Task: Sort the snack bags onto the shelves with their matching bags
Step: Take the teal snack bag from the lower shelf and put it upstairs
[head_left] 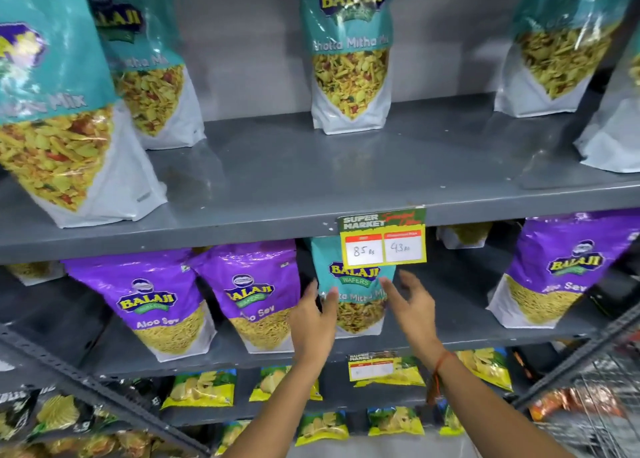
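One teal snack bag [353, 284] is standing upright on the middle shelf [450, 322], alone among purple Aloo Sev bags: two purple bags [249, 294] are sitting to its left and another purple bag [557, 270] is standing well apart to its right. Both hands are reaching up toward it from below. The left hand [313, 313] is lying against the bag's left edge with fingers stretched out and loosely spread, touching or nearly touching the front of the pack; I cannot tell whether it is actually pressing on it. The right hand [410, 305] is hovering open just beside the bag's right edge, fingers splayed and curled slightly, gripping nothing. A red thread [441, 362] is circling the right wrist. A yellow price tag [382, 246] is hanging from the lip of the upper shelf [277, 166], covering the top of the teal bag. On that upper shelf, matching teal mix bags [349, 62] are standing spaced apart, with bare grey metal between them. Below the hands, small yellow-and-green chip packets [201, 388] are lining the lower shelves, and a wire basket [595, 405] is showing at the right edge.
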